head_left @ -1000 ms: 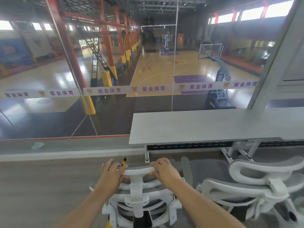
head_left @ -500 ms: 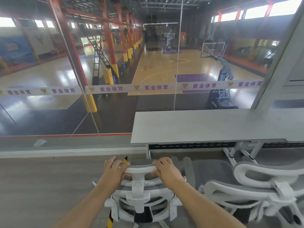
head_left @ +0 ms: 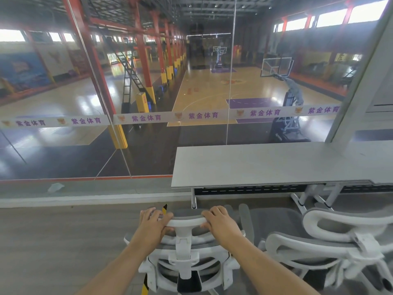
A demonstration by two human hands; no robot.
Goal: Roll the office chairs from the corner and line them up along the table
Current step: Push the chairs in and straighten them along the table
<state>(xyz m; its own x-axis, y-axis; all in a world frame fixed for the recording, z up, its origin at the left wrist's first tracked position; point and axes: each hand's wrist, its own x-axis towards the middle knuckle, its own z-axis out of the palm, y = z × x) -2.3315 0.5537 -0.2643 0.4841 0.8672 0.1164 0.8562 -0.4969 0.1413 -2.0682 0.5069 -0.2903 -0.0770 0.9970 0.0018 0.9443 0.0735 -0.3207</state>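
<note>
Gripping chair headrest (head_left: pixel 185 219), lower centre, with left hand (head_left: pixel 154 223) and right hand (head_left: pixel 221 222), fingers curled over. Near left end of table (head_left: pixel 276 162), not yet tucked. Second chair (head_left: pixel 331 237), lower right, seemingly placed.

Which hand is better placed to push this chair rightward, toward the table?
Probably left: the left hand grips the headrest at its far end from the table, so it can push; the right hand would pull.

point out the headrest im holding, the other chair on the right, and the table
headrest (head_left: pixel 185 219): head view, middle of its top bar
other chair (head_left: pixel 314 245): head view, on its backrest
table (head_left: pixel 265 162): head view, bare part of its top
</note>
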